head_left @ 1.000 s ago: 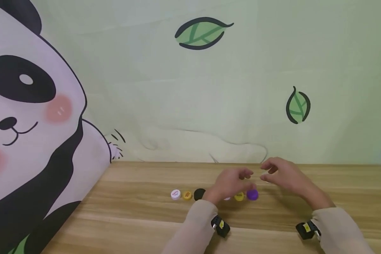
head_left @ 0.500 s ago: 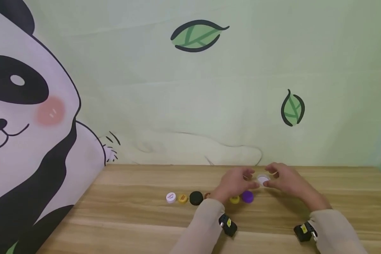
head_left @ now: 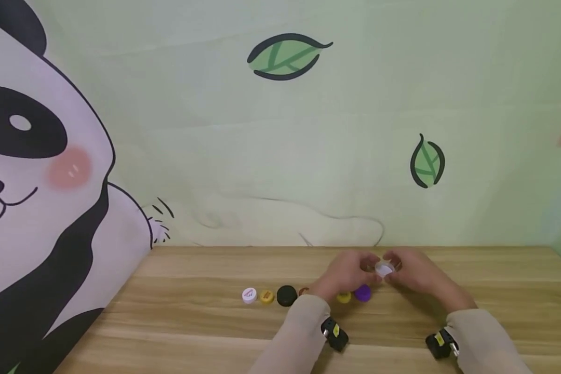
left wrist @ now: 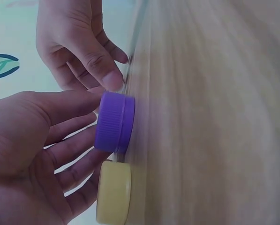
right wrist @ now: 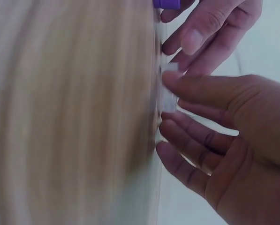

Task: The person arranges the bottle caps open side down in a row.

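Note:
A small round cap (head_left: 385, 269), whitish and partly see-through, lies between my two hands near the back of the table. My right hand (head_left: 413, 271) pinches it, thumb (right wrist: 179, 82) on the near side and fingers behind. From the left, my left hand (head_left: 348, 272) reaches to the same cap with loosely curved fingers, fingertips right at its edge. In the left wrist view, a purple bottle cap (left wrist: 114, 123) and a yellow cap (left wrist: 114, 192) stand in front of my left hand and cover part of its fingers.
A row of bottle caps runs left from the purple one: a black cap (head_left: 287, 295), an orange-yellow cap (head_left: 267, 297) and a white printed cap (head_left: 249, 295). My left wrist hides part of the row. Behind the wooden table (head_left: 191, 322) rises a green panda-printed backdrop (head_left: 205, 156).
Both hands have closed in on the see-through cap, the right moving left onto it. It was mostly hidden at first, then showed between the hands. The head view has shifted slightly.

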`<control>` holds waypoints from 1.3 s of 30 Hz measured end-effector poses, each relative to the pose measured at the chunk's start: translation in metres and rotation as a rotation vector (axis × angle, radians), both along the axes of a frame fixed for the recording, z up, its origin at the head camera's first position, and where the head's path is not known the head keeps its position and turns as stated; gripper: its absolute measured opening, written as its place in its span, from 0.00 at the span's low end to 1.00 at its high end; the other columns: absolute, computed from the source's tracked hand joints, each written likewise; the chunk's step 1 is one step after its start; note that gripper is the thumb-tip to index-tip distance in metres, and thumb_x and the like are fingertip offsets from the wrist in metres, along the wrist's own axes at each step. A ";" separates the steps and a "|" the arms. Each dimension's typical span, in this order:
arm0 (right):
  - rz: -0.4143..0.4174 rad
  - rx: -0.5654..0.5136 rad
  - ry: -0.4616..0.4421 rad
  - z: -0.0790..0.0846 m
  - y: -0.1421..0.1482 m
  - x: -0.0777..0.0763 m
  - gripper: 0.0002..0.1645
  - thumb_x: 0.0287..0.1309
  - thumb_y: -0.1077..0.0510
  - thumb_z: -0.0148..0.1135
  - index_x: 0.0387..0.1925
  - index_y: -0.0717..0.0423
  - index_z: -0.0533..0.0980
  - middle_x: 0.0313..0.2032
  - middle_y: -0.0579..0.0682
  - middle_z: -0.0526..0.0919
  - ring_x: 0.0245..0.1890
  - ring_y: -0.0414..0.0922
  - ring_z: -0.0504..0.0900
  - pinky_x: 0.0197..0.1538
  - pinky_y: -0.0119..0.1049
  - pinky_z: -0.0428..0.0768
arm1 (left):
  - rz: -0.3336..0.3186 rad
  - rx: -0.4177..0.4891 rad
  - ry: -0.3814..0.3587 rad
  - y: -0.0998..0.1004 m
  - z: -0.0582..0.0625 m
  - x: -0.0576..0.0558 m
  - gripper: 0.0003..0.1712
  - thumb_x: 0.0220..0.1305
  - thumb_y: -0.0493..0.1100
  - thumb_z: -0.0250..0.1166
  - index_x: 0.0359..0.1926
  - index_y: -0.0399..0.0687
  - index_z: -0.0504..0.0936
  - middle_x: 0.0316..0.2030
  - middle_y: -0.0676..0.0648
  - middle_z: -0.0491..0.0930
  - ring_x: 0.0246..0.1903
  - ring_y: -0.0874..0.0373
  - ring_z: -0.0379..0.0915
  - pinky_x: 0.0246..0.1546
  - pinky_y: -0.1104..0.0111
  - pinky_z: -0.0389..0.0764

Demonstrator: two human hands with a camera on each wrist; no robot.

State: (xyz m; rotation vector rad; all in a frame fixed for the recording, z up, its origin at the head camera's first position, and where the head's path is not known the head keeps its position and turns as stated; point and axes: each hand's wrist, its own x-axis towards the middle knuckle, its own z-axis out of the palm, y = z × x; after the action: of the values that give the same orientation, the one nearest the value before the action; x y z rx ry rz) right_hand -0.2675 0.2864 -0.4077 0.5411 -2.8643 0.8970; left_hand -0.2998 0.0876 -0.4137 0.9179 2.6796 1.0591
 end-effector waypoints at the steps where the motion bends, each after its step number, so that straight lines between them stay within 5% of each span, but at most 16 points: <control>1: 0.009 -0.012 -0.002 0.001 0.000 0.001 0.23 0.54 0.67 0.76 0.49 0.75 0.79 0.38 0.59 0.85 0.41 0.56 0.84 0.47 0.58 0.83 | 0.002 0.008 -0.004 0.000 0.000 0.000 0.22 0.65 0.42 0.77 0.59 0.45 0.87 0.50 0.51 0.89 0.47 0.64 0.83 0.49 0.74 0.77; 10: 0.061 -0.147 -0.088 0.007 0.003 0.010 0.10 0.73 0.56 0.67 0.44 0.60 0.84 0.39 0.48 0.87 0.38 0.46 0.81 0.42 0.44 0.82 | 0.078 0.068 -0.026 -0.002 0.003 0.000 0.13 0.66 0.42 0.77 0.51 0.52 0.91 0.42 0.57 0.89 0.40 0.69 0.82 0.41 0.74 0.79; 19: 0.041 -0.139 -0.041 0.010 0.008 0.017 0.07 0.71 0.53 0.70 0.40 0.53 0.84 0.40 0.45 0.87 0.46 0.48 0.84 0.52 0.52 0.82 | 0.067 0.112 -0.021 -0.005 0.002 0.006 0.05 0.67 0.48 0.76 0.41 0.54 0.91 0.34 0.62 0.86 0.37 0.70 0.78 0.44 0.72 0.78; 24: 0.042 -0.169 -0.053 0.011 0.009 0.018 0.07 0.72 0.56 0.68 0.41 0.57 0.83 0.38 0.45 0.86 0.41 0.46 0.83 0.46 0.45 0.82 | 0.020 0.116 0.010 -0.006 0.005 0.007 0.06 0.68 0.44 0.76 0.45 0.51 0.91 0.35 0.60 0.87 0.38 0.71 0.79 0.47 0.74 0.77; 32: 0.046 -0.258 -0.097 0.011 0.009 0.020 0.14 0.75 0.60 0.65 0.53 0.67 0.79 0.33 0.50 0.85 0.30 0.47 0.79 0.28 0.35 0.76 | -0.025 0.138 0.049 -0.009 0.005 0.008 0.24 0.65 0.37 0.77 0.61 0.52 0.87 0.38 0.55 0.90 0.35 0.69 0.83 0.38 0.77 0.79; 39: 0.048 -0.263 -0.124 0.017 0.008 0.023 0.19 0.76 0.58 0.63 0.59 0.68 0.77 0.31 0.50 0.85 0.31 0.49 0.81 0.31 0.37 0.77 | -0.020 0.111 0.098 -0.008 0.007 0.007 0.26 0.63 0.39 0.79 0.62 0.57 0.87 0.36 0.58 0.89 0.34 0.71 0.82 0.36 0.78 0.78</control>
State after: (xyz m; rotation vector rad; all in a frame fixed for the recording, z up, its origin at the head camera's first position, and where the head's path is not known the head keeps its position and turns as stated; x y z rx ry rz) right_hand -0.2448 0.2944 -0.3910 0.5434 -2.7844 1.3336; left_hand -0.2925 0.0792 -0.4066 1.0402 2.7066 1.1990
